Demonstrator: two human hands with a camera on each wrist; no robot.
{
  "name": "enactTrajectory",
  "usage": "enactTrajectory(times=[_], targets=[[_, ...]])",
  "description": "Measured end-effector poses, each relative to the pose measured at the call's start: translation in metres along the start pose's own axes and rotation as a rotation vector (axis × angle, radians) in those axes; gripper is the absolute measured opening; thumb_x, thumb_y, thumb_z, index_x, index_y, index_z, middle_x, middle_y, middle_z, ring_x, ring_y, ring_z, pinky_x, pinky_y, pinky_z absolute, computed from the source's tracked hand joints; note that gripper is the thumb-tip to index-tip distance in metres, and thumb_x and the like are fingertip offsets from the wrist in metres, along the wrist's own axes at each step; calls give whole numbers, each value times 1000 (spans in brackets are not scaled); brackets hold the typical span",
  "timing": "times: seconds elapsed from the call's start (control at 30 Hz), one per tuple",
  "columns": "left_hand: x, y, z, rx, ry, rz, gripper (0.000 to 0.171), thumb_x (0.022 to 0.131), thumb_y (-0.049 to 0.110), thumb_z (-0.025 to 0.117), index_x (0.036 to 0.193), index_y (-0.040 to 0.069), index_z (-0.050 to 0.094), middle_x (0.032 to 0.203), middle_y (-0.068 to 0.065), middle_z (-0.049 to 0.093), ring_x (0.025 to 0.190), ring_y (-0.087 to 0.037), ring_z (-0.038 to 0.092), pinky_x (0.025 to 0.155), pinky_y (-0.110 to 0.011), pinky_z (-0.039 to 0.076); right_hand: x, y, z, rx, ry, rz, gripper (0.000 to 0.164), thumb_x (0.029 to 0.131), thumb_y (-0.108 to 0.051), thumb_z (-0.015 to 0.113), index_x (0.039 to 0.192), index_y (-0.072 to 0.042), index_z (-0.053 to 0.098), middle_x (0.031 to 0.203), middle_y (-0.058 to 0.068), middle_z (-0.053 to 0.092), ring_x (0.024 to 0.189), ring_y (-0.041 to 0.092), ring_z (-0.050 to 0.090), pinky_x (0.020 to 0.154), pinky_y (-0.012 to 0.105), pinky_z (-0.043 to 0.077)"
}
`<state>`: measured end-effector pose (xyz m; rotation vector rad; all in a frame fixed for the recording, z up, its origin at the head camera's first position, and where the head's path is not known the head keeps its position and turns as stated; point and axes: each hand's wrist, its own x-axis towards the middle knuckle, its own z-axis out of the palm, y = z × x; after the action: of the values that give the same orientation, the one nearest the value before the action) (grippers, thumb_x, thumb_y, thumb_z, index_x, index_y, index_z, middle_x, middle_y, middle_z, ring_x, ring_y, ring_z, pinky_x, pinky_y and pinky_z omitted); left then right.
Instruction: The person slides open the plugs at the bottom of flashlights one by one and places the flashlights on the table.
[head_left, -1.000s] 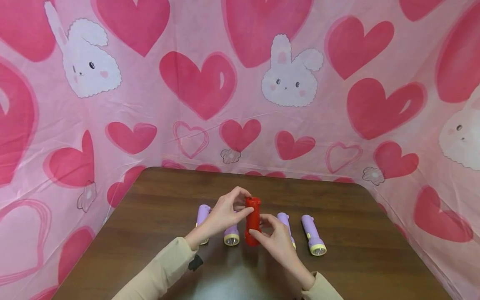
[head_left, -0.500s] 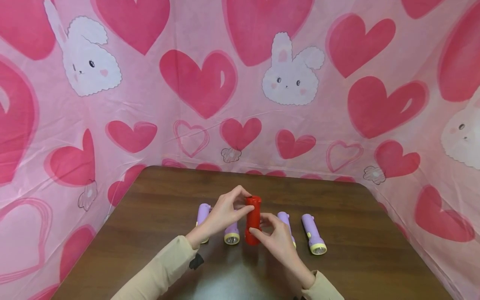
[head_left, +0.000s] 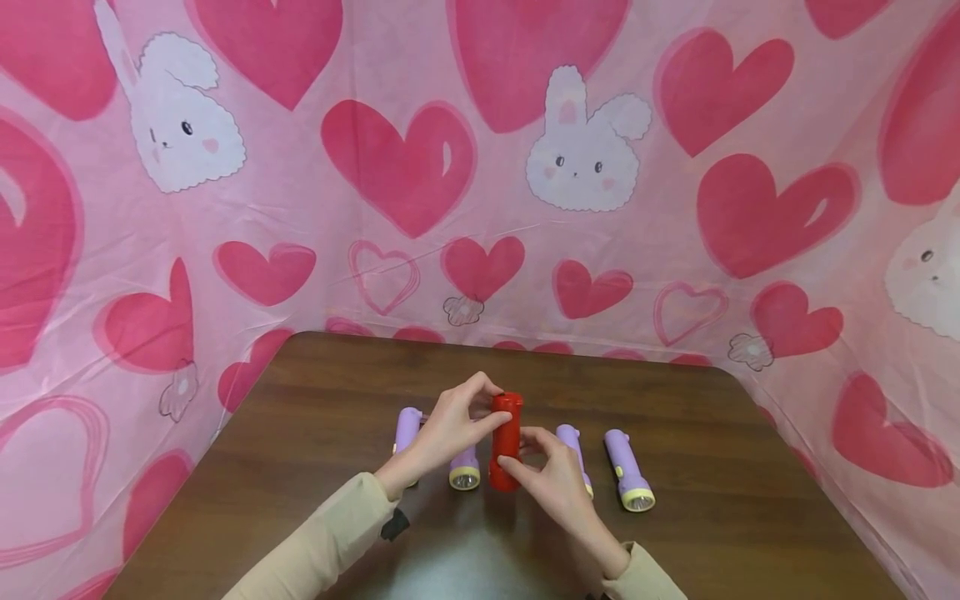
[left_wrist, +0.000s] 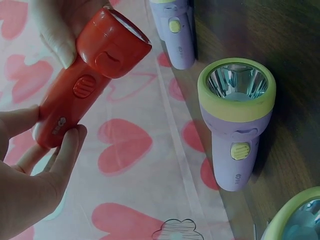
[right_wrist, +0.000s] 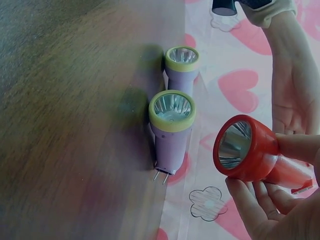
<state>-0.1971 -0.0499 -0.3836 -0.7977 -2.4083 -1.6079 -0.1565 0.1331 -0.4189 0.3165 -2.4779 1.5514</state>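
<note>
A red flashlight (head_left: 507, 442) is held above the table between both hands, its lens end down. My left hand (head_left: 453, 421) pinches the narrow tail end between thumb and fingers. Lower down, my right hand (head_left: 555, 475) grips the wider head, thumb in front. The red switch (left_wrist: 85, 86) on its body shows in the left wrist view, and the silvery reflector (right_wrist: 234, 145) in the right wrist view. Behind the hands lie purple flashlights with yellow rims, two on the left (head_left: 464, 473) and two on the right (head_left: 628, 471), some partly hidden by my hands.
The dark wooden table (head_left: 360, 367) ends at a pink cloth backdrop (head_left: 405, 283) with hearts and rabbits. Two metal prongs (right_wrist: 160, 177) stick out at the tail of one purple flashlight. A black device (head_left: 394, 525) is at my left wrist.
</note>
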Motion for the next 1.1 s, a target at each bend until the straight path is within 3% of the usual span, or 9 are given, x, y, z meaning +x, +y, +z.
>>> enactTrajectory(times=[0.23, 0.77, 1.1], targets=[[1, 0, 0, -11, 15, 33, 24, 88, 9, 73, 108, 7, 59, 109, -12, 73, 96, -25, 73, 87, -38, 59, 1, -1, 0, -13, 1, -6, 31, 76, -12, 85, 104, -7, 72, 89, 5, 73, 83, 17, 67, 67, 24, 60], [2, -1, -1, 33, -4, 77, 20, 90, 8, 70, 109, 10, 64, 107, -8, 69, 93, -21, 71, 86, -32, 60, 1, -1, 1, -28, 4, -19, 30, 75, -11, 85, 102, -6, 72, 88, 5, 72, 83, 17, 67, 65, 22, 58], [2, 2, -3, 33, 33, 76, 21, 88, 8, 72, 108, 10, 66, 106, -9, 70, 90, -21, 73, 85, -35, 60, 3, -4, 2, -27, 12, -37, 29, 75, -10, 85, 101, -7, 72, 86, 4, 72, 83, 18, 66, 65, 18, 56]])
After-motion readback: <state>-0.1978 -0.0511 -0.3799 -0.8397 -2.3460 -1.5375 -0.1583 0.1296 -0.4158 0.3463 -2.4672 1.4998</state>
